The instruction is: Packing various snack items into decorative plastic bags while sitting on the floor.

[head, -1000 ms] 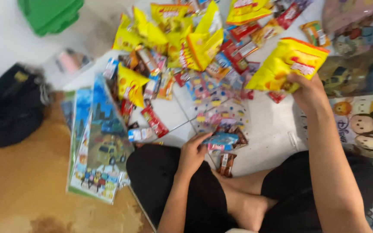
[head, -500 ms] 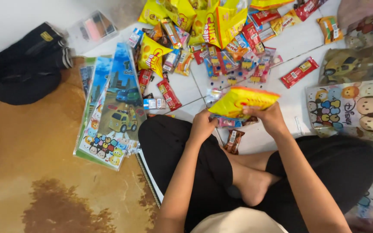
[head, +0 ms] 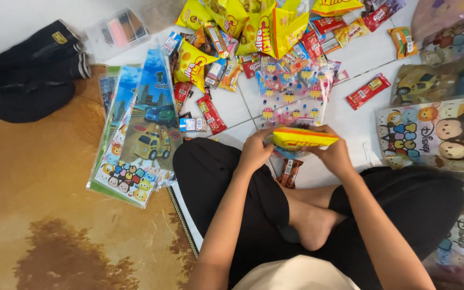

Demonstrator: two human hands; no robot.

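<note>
both hands (head: 256,153) (head: 335,156) clamped on yellow snack bag (head: 303,138) over clear pouch (head: 291,102); could slip or crush if squeezed.

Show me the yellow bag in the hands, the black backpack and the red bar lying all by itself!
Yellow bag (head: 303,138), head view, middle of its front.
Black backpack (head: 25,75), head view, centre of its body.
Red bar (head: 368,91), head view, middle of the wrapper.
</note>
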